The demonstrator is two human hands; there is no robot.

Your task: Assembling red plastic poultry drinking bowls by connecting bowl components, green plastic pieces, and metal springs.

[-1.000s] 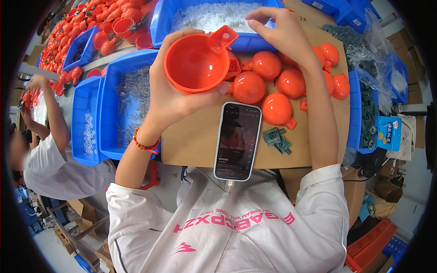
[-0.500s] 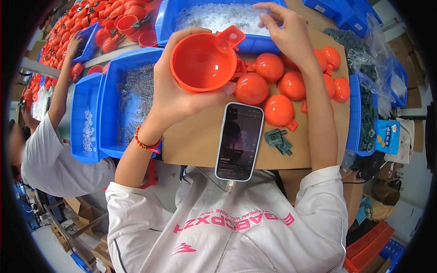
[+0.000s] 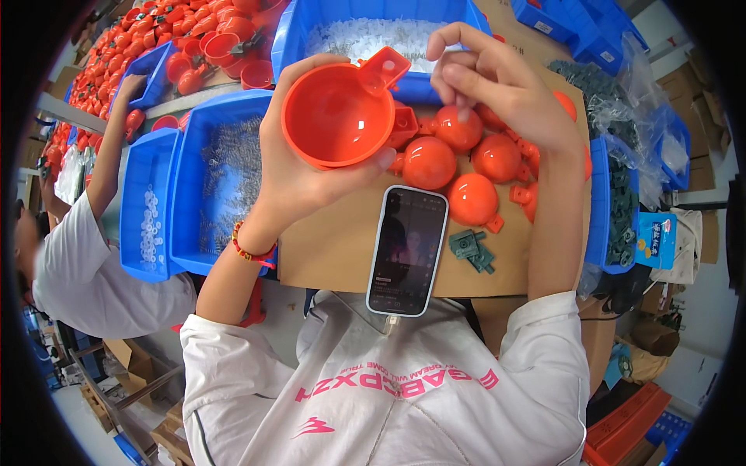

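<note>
My left hand [image 3: 299, 177] is wrapped round a red plastic cup [image 3: 336, 116], its round mouth facing up and a flat tab with a hole on its far right rim. My right hand [image 3: 497, 87] hangs above several red round cups [image 3: 430, 163], apart from the held cup. Its fingers are curled in toward the thumb; whatever they may hold is too small to make out. Beyond it stands a blue bin [image 3: 289, 39] of small white parts with some metal springs among them. Dark green plastic pieces [image 3: 472, 250] lie on the brown cardboard [image 3: 334, 260].
A phone [image 3: 410, 250] with a cable sits at the near edge. Blue bins of springs [image 3: 233, 167] and white rings [image 3: 149, 225] stand left, one of green parts [image 3: 620, 202] right. A co-worker's arm [image 3: 109, 159] reaches into a bin beside piled red cups at far left.
My right hand has moved nearer, away from the bin of white parts, and its fingers have curled in. My left hand and the cup have shifted slightly left.
</note>
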